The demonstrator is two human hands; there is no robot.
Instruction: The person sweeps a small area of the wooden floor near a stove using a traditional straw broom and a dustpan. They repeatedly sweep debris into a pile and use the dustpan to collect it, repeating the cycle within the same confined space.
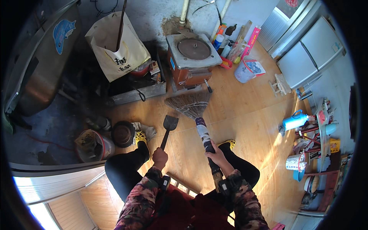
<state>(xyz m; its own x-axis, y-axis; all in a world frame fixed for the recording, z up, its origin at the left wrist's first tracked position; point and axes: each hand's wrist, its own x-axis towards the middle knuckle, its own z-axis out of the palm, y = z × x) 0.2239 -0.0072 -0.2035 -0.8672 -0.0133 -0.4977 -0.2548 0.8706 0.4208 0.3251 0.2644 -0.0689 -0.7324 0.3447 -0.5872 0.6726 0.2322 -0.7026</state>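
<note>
My left hand (160, 157) grips the handle of a small black shovel (170, 123), its flat blade pointing away from me above the floor. In my right hand (216, 155) is a broom, held by its taped handle (203, 132). The fanned bristles (191, 104) spread out in front of the stove, close to its base. This coal stove (188, 61) has a grey top with a round iron lid (194, 49) and a brown body. Whether the bristles or the blade touch the floor I cannot tell.
Left of the stove stands a metal tray (149, 92) holding a large paper bag (118, 49). A lidded dark pot (123, 134) and a bucket (107, 146) are by my left foot. Bottles (227, 49) and a pail (245, 70) line the right wall, near a refrigerator (312, 54). A blue thermos (295, 121) is further right.
</note>
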